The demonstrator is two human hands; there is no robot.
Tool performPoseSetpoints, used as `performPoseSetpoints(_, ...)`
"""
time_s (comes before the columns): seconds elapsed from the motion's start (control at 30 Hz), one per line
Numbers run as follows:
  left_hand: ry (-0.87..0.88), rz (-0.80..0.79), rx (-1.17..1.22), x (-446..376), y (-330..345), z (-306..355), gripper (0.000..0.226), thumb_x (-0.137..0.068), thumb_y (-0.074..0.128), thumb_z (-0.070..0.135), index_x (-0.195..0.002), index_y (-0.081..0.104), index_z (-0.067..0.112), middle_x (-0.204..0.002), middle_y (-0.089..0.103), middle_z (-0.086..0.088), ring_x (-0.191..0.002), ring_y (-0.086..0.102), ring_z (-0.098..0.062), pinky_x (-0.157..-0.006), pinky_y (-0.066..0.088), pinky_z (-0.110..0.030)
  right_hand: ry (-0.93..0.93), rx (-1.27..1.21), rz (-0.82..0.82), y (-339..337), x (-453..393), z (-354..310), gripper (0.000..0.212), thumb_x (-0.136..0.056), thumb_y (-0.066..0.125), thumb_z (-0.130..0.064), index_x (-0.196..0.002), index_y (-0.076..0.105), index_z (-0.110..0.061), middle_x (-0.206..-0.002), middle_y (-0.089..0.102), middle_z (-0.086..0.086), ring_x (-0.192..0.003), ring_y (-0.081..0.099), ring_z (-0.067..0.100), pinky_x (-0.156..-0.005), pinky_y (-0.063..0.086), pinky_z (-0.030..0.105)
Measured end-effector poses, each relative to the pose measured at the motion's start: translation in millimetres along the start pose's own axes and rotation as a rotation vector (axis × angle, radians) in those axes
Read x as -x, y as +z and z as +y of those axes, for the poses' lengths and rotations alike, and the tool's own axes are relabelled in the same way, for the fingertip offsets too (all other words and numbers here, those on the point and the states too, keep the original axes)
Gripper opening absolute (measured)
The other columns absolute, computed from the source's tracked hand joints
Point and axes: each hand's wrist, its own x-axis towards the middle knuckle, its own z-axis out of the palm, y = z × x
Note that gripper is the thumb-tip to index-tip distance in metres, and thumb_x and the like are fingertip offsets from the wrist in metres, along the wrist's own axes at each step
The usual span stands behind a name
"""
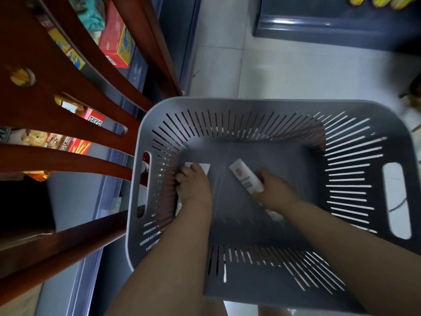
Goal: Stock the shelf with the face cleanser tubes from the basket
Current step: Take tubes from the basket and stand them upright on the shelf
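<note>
At far left we see the shelf (127,71) behind a wooden chair (75,106). Inside the grey basket (257,106), our left hand (193,185) curls over one white tube (206,168) (mostly hidden), while our right hand (275,192), apart from it, grips another tube (246,179).

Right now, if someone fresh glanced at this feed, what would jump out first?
The big grey slotted basket fills the middle, with both arms reaching down into it. The right hand grips a white tube with a red mark on the basket floor, while the left hand rests on another white tube near the left wall. A dark red wooden chair back looms at upper left.
</note>
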Motion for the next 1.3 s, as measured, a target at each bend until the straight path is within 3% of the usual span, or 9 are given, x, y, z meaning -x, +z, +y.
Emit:
performPoseSetpoints(0.13,-0.047,-0.043,0.445,2.3,-6.9,-11.0,0.059,-0.082,0.064,0.008,-0.131,0.031,0.003,-0.132,0.043,-0.021,-0.119,0.046,-0.038,-0.094,0.043,-0.041,0.066,-0.365,-0.116,-6.4,6.3,-1.1,0.031,-0.080,0.058,-0.007,-0.110,0.057,-0.012,-0.108,0.064,0.005,-0.089,0.060,0.019,-0.071,0.048,0.026)
performPoseSetpoints(0.27,-0.128,-0.058,0.984,7.4,-16.3,-18.3,0.047,-0.082,0.064,0.001,-0.126,0.046,0.002,-0.123,0.058,-0.016,-0.113,0.056,-0.031,-0.088,0.045,-0.031,0.106,-0.615,-0.155,-11.7,14.1,-6.9,0.027,-0.084,0.052,-0.006,-0.109,0.059,-0.010,-0.103,0.067,0.009,-0.090,0.064,0.024,-0.082,0.050,0.035)
performPoseSetpoints(0.43,-0.132,-0.097,1.278,27.2,-32.9,-14.0,0.036,-0.078,0.068,-0.001,-0.110,0.055,0.007,-0.115,0.064,-0.013,-0.106,0.061,-0.028,-0.094,0.049,-0.049,0.112,-0.811,-0.119,-22.9,31.9,-22.2,0.018,-0.089,0.056,-0.017,-0.106,0.061,-0.012,-0.087,0.068,0.004,-0.078,0.063,0.020,-0.083,0.051,0.035)
performPoseSetpoints(0.57,-0.062,-0.120,1.466,62.6,-73.9,-13.3,0.027,-0.084,0.063,-0.001,-0.103,0.052,0.015,-0.110,0.061,-0.005,-0.108,0.059,-0.024,-0.097,0.047,-0.045,0.045,-0.864,-0.118,-52.0,70.7,-42.2,0.011,-0.091,0.055,-0.016,-0.098,0.063,-0.014,-0.080,0.067,0.001,-0.069,0.062,0.015,-0.061,0.046,0.025)
performPoseSetpoints(0.7,0.023,-0.078,1.602,111.7,-129.4,-26.0,0.023,-0.084,0.062,0.001,-0.099,0.059,0.019,-0.107,0.066,0.000,-0.107,0.061,-0.021,-0.099,0.046,-0.041,-0.071,-0.881,-0.072,-95.0,127.8,-73.3,0.008,-0.091,0.056,-0.015,-0.092,0.062,-0.020,-0.086,0.069,-0.002,-0.073,0.064,0.012,-0.061,0.047,0.024)
performPoseSetpoints(0.87,0.064,0.135,1.638,196.8,-211.1,-49.9,0.024,-0.083,0.065,0.004,-0.103,0.060,0.016,-0.113,0.067,-0.011,-0.102,0.064,-0.026,-0.095,0.049,-0.049,-0.293,-0.893,0.013,-158.8,221.2,-128.0,0.018,-0.090,0.056,-0.011,-0.090,0.060,-0.029,-0.095,0.069,-0.008,-0.083,0.066,0.010,-0.073,0.050,0.027)
performPoseSetpoints(1.03,0.244,0.457,1.767,295.8,-295.1,-84.7,0.023,-0.084,0.061,-0.001,-0.106,0.055,0.001,-0.100,0.071,-0.009,-0.089,0.067,-0.020,-0.082,0.054,-0.036,-0.522,-0.972,0.007,-203.0,317.7,-194.4,0.018,-0.089,0.056,-0.012,-0.094,0.061,-0.029,-0.093,0.070,-0.006,-0.083,0.066,0.011,-0.075,0.051,0.029)
performPoseSetpoints(1.2,0.324,0.711,1.870,388.2,-350.4,-132.7,0.022,-0.085,0.060,-0.002,-0.105,0.056,0.004,-0.102,0.072,-0.008,-0.093,0.068,-0.024,-0.082,0.054,-0.039,-0.714,-0.997,-0.109,-202.8,404.0,-259.9,0.017,-0.088,0.058,-0.017,-0.084,0.065,-0.032,-0.078,0.074,-0.014,-0.077,0.068,0.012,-0.076,0.050,0.033)
performPoseSetpoints(1.3,0.336,0.932,1.790,447.3,-370.5,-172.8,0.018,-0.085,0.060,-0.002,-0.098,0.058,0.009,-0.087,0.074,0.002,-0.078,0.068,-0.013,-0.068,0.053,-0.026,-0.869,-1.002,-0.199,-189.9,457.9,-295.2,0.022,-0.088,0.055,-0.012,-0.081,0.065,-0.031,-0.076,0.072,-0.016,-0.068,0.067,0.004,-0.071,0.049,0.028)
